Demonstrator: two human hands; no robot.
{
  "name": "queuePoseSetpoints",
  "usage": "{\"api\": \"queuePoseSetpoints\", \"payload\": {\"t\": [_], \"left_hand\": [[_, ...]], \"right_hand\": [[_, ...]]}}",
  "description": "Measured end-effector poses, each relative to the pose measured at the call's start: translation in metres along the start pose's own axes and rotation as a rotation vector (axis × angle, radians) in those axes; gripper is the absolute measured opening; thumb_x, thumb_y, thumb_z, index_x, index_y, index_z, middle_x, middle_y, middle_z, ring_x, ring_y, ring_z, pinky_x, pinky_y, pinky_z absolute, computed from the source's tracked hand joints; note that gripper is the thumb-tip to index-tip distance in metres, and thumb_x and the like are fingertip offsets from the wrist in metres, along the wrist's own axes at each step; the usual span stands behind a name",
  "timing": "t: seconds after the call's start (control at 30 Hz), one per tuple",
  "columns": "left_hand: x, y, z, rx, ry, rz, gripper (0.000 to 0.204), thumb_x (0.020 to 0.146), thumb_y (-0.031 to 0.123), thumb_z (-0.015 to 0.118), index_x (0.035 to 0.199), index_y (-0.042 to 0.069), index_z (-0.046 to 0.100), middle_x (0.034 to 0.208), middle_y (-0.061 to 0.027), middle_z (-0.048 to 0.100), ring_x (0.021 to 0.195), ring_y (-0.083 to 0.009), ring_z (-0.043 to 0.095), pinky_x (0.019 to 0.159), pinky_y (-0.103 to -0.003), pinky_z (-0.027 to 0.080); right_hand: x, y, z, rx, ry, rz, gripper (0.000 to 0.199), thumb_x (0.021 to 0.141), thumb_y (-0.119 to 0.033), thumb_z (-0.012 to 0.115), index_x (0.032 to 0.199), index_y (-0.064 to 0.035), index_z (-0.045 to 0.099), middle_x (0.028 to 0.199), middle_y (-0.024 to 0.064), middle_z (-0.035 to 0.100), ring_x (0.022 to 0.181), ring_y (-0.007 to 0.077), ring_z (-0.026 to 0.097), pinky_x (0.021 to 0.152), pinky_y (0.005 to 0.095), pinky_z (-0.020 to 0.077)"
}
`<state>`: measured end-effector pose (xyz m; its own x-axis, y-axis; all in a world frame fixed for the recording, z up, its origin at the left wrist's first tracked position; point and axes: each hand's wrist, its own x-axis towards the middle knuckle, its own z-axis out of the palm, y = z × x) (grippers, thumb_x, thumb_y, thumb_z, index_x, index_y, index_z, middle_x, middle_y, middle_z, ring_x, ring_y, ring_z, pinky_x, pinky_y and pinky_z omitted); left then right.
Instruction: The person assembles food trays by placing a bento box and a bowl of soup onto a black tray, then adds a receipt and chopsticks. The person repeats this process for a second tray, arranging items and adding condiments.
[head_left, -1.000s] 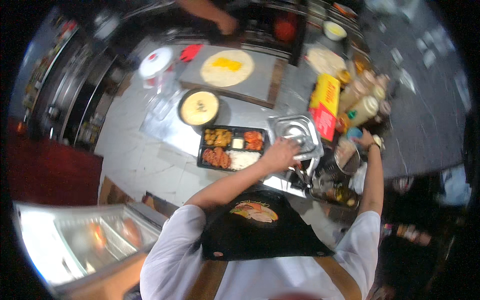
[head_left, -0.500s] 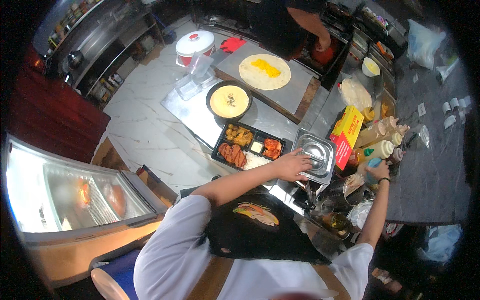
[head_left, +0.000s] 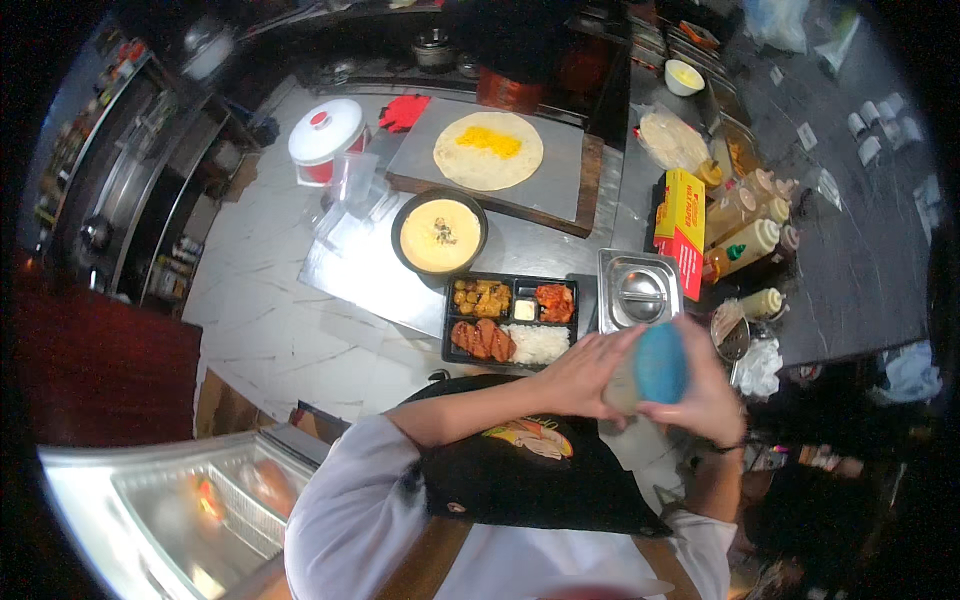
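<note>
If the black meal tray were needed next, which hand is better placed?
Probably the left hand: it is nearer the black meal tray; the right hand is beyond the blue-topped container. Both hands hold that container.

Print shows on the yellow-red box [head_left: 681,228] and the black apron [head_left: 555,487].

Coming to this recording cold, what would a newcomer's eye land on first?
Probably the blue-ended container, held between the left hand and right hand near the black apron. Then the round flatbread with its bright yellow topping, lying on the grey board beyond the pot, and the black tray of meat and rice, left of the lidded steel pan.
</note>
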<state>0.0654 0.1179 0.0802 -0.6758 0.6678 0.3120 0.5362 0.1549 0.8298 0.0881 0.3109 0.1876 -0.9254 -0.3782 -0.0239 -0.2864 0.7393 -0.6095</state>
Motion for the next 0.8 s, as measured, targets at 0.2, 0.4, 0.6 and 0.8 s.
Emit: {"api": "queuePoseSetpoints", "payload": {"t": [0.2,0.4,0.6,0.8], "left_hand": [[-0.119,-0.06,-0.065,-0.175,0.036,-0.233,0.11,0.053,0.029,0.083,0.136,0.001,0.015,0.129,-0.0209,0.036,0.121,-0.0315,0.038,0.102,-0.038,0.03],[-0.177,-0.097,-0.12,-0.224,-0.053,-0.16,0.112,0.055,0.031,0.082,0.137,0.004,0.011,0.134,-0.0201,0.03,0.123,-0.0335,0.035,0.102,-0.041,0.029],[-0.201,-0.126,-0.142,0.03,-0.318,-0.233,0.093,0.07,0.043,0.07,0.138,0.005,0.018,0.141,-0.0223,0.019,0.127,-0.0375,0.028,0.104,-0.043,0.027],[-0.268,-0.182,-0.179,-0.048,-0.911,-0.685,0.062,0.085,0.051,0.048,0.127,0.006,0.043,0.129,-0.0179,0.043,0.12,-0.0312,0.039,0.099,-0.035,0.031]], "right_hand": [[0.037,-0.013,0.161,1.007,0.164,0.178,0.083,0.07,-0.034,0.072,0.134,-0.0029,0.028,0.131,0.0166,0.037,0.122,0.0287,0.037,0.099,0.0383,0.0334],[0.033,-0.056,0.266,1.953,-0.018,0.501,0.064,0.081,-0.032,0.058,0.133,-0.0091,0.029,0.131,0.012,0.038,0.119,0.0283,0.041,0.096,0.0483,0.0379],[0.027,-0.07,0.282,1.221,0.571,0.607,0.065,0.073,-0.015,0.063,0.128,-0.0036,0.032,0.122,0.0137,0.042,0.112,0.0268,0.045,0.092,0.0422,0.0404],[0.043,-0.064,0.277,-0.13,0.79,0.541,0.08,0.052,-0.018,0.074,0.125,-0.0088,0.041,0.129,0.021,0.029,0.121,0.0369,0.03,0.099,0.0439,0.0295]]}}
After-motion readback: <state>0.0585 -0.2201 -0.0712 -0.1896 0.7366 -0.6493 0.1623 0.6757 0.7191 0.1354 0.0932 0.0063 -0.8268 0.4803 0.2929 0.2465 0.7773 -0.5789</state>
